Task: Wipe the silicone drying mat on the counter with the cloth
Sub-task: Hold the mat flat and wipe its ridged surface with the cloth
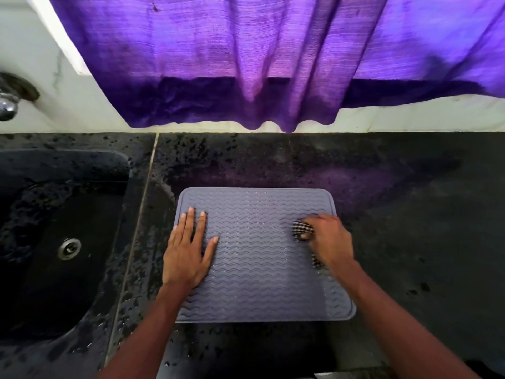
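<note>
A grey silicone drying mat (pixel 259 258) with wavy ridges lies flat on the black counter (pixel 410 214). My left hand (pixel 188 250) rests palm-down on the mat's left side, fingers spread. My right hand (pixel 330 242) is over the mat's right side, bunched around a small black-and-white checked cloth (pixel 302 229) that presses on the mat. Part of the cloth shows under my wrist; the rest is hidden by my fingers.
A black sink (pixel 54 242) with a metal drain (pixel 69 248) lies to the left, beyond a seam in the counter. A chrome tap (pixel 8 105) sits at the far left. A purple curtain (pixel 232 64) hangs over the back wall. Water drops speckle the counter.
</note>
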The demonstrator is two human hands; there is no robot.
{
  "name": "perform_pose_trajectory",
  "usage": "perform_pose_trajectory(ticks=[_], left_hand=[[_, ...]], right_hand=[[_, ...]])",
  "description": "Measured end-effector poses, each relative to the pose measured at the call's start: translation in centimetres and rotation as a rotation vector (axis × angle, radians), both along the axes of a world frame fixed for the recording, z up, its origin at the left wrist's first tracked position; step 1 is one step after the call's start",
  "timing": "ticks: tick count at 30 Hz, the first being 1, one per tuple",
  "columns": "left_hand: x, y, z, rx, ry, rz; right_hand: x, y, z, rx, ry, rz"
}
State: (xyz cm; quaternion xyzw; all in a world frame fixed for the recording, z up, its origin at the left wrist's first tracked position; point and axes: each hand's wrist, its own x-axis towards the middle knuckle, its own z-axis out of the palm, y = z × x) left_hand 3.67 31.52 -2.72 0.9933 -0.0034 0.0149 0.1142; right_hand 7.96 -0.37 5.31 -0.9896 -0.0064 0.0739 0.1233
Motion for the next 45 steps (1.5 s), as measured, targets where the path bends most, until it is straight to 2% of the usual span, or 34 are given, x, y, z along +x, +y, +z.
perform_pose_trajectory(ticks=[5, 9, 12, 15, 20, 29, 33, 37, 40, 45], left_hand=[[0.0, 0.5, 0.9, -0.180, 0.027, 0.034], [-1.1, 1.3, 0.6, -0.274, -0.054, -0.014], [-1.4, 1.9, 0.3, -0.256, -0.013, -0.090], [-1.2, 2.2, 0.6, -0.222, 0.072, -0.118], [-0.9, 2.4, 1.4, -0.198, 0.169, -0.118], [-0.8, 2.2, 2.7, -0.237, 0.233, -0.107], [-0.6, 3.6, 3.3, -0.251, 0.247, -0.153], [-0.8, 5.0, 3.1, -0.279, 0.256, -0.177], [-0.8, 5.0, 3.0, -0.310, 0.261, -0.183], [-0.7, 5.1, 3.2, -0.343, 0.290, -0.168]], right_hand=[[-0.3, -3.8, 0.2, -0.112, -0.039, -0.077], [-0.2, 0.3, 0.4, 0.034, -0.121, -0.020], [-0.2, 5.1, -0.4, 0.152, -0.127, 0.077], [-0.2, 7.0, -1.2, 0.104, -0.090, 0.123], [0.5, 3.7, -0.9, 0.027, -0.020, 0.101], [0.5, -5.2, 0.7, -0.112, 0.009, -0.131], [0.0, -3.1, 0.8, -0.013, -0.099, -0.104], [0.8, 1.7, 0.0, 0.149, -0.155, 0.058], [0.9, 3.7, -1.3, 0.078, -0.107, 0.090], [0.2, -0.6, -0.7, 0.011, -0.056, -0.068]])
